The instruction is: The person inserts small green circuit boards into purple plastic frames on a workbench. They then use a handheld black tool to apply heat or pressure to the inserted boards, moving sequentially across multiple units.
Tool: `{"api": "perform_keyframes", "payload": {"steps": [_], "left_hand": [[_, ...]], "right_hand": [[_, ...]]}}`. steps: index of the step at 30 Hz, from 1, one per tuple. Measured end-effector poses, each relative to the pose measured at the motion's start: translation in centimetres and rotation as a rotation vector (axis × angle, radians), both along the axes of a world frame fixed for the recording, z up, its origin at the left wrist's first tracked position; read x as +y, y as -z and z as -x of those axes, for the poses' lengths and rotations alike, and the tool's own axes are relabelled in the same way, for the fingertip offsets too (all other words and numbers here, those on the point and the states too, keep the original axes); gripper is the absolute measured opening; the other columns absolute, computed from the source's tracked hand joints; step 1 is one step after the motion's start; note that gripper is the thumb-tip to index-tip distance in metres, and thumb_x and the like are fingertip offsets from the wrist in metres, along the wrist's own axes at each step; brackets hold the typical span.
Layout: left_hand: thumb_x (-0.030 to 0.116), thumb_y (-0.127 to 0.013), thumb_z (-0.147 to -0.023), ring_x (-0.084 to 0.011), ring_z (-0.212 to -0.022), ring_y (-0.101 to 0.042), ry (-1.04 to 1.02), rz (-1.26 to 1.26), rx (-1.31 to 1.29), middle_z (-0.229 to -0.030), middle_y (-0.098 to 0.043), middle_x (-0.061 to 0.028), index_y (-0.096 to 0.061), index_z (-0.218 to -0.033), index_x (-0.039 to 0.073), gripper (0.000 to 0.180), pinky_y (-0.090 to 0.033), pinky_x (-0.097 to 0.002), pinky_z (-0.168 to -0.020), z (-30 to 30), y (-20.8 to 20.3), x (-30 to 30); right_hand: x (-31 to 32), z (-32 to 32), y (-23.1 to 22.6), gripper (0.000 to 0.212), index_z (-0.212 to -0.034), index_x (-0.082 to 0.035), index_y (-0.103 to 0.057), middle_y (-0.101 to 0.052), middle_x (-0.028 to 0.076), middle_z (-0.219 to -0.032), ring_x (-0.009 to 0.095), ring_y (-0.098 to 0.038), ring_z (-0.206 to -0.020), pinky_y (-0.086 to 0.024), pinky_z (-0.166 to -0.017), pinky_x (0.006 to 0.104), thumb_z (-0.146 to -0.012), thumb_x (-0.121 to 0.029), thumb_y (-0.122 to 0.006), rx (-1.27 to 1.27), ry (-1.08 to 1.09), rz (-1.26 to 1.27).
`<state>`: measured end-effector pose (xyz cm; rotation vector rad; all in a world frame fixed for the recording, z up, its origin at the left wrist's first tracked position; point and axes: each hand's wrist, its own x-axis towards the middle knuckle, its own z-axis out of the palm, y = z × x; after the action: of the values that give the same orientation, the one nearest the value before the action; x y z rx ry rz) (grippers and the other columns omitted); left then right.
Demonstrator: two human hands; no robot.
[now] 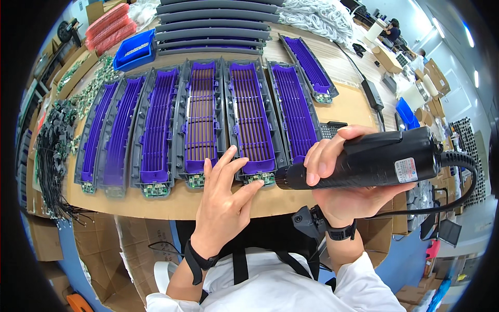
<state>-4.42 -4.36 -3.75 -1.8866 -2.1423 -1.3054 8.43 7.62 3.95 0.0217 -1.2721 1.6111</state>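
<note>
My right hand (345, 179) is wrapped around a black, corded electric screwdriver (384, 161). The tool lies nearly level, its ribbed nose pointing left toward the green circuit board (261, 179) at the near end of a grey housing with a purple grille (253, 114). No bit can be made out at the nose. My left hand (223, 200) has its fingers spread over the near ends of two housings. Its thumb tip is at that circuit board; whether it presses on it I cannot tell. Several similar housings (157, 122) lie side by side, with boards at their near ends.
Grey curved panels (213, 35) are stacked at the back. A blue bin (135, 50) stands beside them, and black cables (52, 151) hang over the left edge. Another purple-grilled housing (310, 65) lies at back right, near a black power adapter (372, 94). White cables (317, 21) are heaped behind.
</note>
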Motion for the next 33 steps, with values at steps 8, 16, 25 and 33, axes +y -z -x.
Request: {"api": "perform_keyframes", "payload": {"steps": [8,16,25,33], "left_hand": [[-0.001,-0.073,-0.072,-0.0348,-0.131,-0.045,-0.006,0.001,0.006,-0.121,-0.058,-0.0117,-0.077,-0.088,0.015,0.023,-0.025,-0.0603,-0.109,0.0,0.1,0.01],[-0.002,-0.073,-0.072,-0.0347,-0.131,-0.045,-0.007,-0.003,0.007,-0.121,-0.058,-0.0117,-0.076,-0.088,0.015,0.023,-0.024,-0.0607,-0.109,-0.05,0.08,0.0],[-0.002,-0.074,-0.071,-0.0347,-0.131,-0.046,-0.005,-0.004,0.013,-0.121,-0.058,-0.0115,-0.076,-0.088,0.015,0.024,-0.025,-0.0611,-0.108,-0.02,0.15,0.0],[-0.001,-0.073,-0.071,-0.0341,-0.131,-0.045,-0.003,-0.005,0.024,-0.121,-0.057,-0.0113,-0.076,-0.088,0.015,0.024,-0.026,-0.062,-0.108,-0.02,0.13,0.03]], "right_hand": [[0.12,-0.18,0.14,0.105,-0.117,0.001,-0.051,-0.054,0.01,-0.064,0.02,-0.049,-0.047,-0.04,-0.051,0.0335,-0.076,-0.092,-0.024,0.008,0.014,0.009],[0.21,-0.21,0.53,0.119,-0.117,0.008,-0.049,-0.057,0.015,-0.068,0.024,-0.055,-0.057,-0.046,-0.056,0.0339,-0.065,-0.097,-0.03,0.071,-0.104,0.104],[0.32,0.01,0.35,0.107,-0.118,0.003,-0.049,-0.055,0.012,-0.067,0.023,-0.051,-0.051,-0.04,-0.052,0.0338,-0.074,-0.092,-0.026,-0.007,-0.063,-0.029],[0.53,-0.16,0.38,0.107,-0.119,0.003,-0.049,-0.055,0.013,-0.068,0.023,-0.05,-0.051,-0.04,-0.053,0.0341,-0.074,-0.092,-0.028,0.0,-0.079,-0.04]]}}
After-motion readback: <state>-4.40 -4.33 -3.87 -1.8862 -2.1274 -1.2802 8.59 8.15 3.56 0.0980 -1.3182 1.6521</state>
